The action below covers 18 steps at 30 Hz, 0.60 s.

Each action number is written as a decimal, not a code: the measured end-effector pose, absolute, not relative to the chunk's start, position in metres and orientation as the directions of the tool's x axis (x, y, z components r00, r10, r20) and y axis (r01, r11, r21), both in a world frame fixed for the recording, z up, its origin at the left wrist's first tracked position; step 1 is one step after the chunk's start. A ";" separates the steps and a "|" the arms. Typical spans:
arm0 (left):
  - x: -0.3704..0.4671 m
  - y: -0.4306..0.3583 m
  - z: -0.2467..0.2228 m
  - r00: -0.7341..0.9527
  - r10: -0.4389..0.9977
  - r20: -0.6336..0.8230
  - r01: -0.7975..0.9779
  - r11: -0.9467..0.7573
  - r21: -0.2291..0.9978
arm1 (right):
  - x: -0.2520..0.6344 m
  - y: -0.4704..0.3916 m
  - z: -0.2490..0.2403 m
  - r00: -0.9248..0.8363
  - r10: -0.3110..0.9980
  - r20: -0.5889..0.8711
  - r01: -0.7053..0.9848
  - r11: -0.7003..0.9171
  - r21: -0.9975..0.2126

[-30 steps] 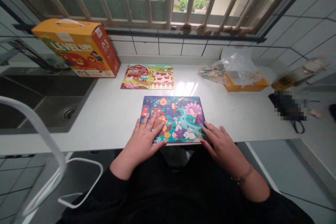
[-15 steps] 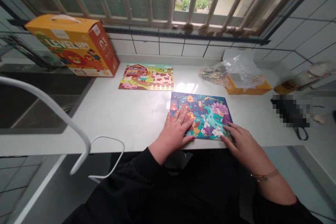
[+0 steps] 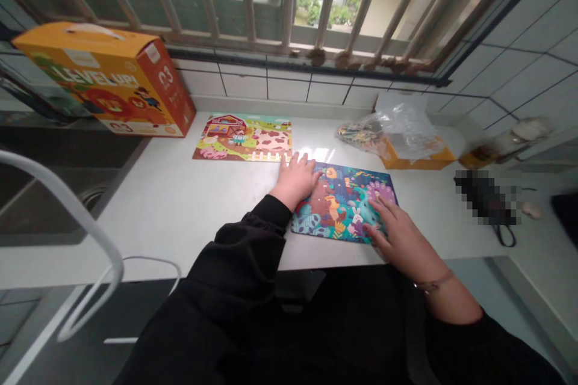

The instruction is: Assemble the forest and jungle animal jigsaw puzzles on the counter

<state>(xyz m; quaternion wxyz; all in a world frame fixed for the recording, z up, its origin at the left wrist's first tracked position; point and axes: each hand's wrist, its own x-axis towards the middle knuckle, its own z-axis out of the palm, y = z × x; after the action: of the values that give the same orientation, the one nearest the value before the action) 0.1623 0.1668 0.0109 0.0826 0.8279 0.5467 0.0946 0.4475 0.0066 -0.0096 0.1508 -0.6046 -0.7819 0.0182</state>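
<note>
A dark blue animal puzzle (image 3: 334, 210) lies flat on the white counter (image 3: 235, 204) near its front edge. My left hand (image 3: 295, 179) rests over the puzzle's upper left corner, fingers spread and pointing away from me. On the right part of the puzzle lies my right hand (image 3: 397, 228), its thumb and fingers apart, with a bracelet at the wrist. Neither hand grips anything. Behind and to the left, a farm puzzle (image 3: 244, 137) with a barn and a cow lies flat, close to my left fingertips.
An orange box (image 3: 108, 81) stands at the back left beside a dark sink (image 3: 40, 192). At the back right are an orange tray (image 3: 418, 156) and clear plastic bags (image 3: 406, 126). A white curved tube (image 3: 81, 210) crosses the left side. A blurred dark object (image 3: 485, 198) lies right.
My left hand has moved up from the puzzle's lower left to its upper left corner. My right hand has shifted inward over the puzzle. The view has shifted slightly.
</note>
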 end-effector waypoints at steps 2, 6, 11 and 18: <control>0.157 0.186 0.005 0.331 0.942 0.045 0.914 -0.332 0.234 | 0.448 0.035 0.003 -0.188 0.950 0.249 0.931 0.253 -0.262; 0.140 0.200 -0.005 0.260 0.964 0.064 0.933 -0.268 0.239 | 0.456 0.105 0.014 -0.053 0.960 0.276 0.912 0.159 -0.379; 0.129 0.200 -0.002 0.191 0.980 0.061 0.949 -0.200 0.243 | 0.469 0.183 0.002 0.096 0.965 0.245 0.864 0.041 -0.501; 0.165 0.147 0.005 0.740 0.669 0.070 0.609 -0.710 0.354 | 0.473 0.232 -0.011 0.135 0.939 0.317 0.786 0.093 -0.611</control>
<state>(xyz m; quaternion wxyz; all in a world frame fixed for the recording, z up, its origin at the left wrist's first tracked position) 0.1653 0.1472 0.0051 0.1556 0.9196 0.3475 0.0970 0.4733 0.2316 -0.0106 0.3545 -0.6647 -0.6488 0.1079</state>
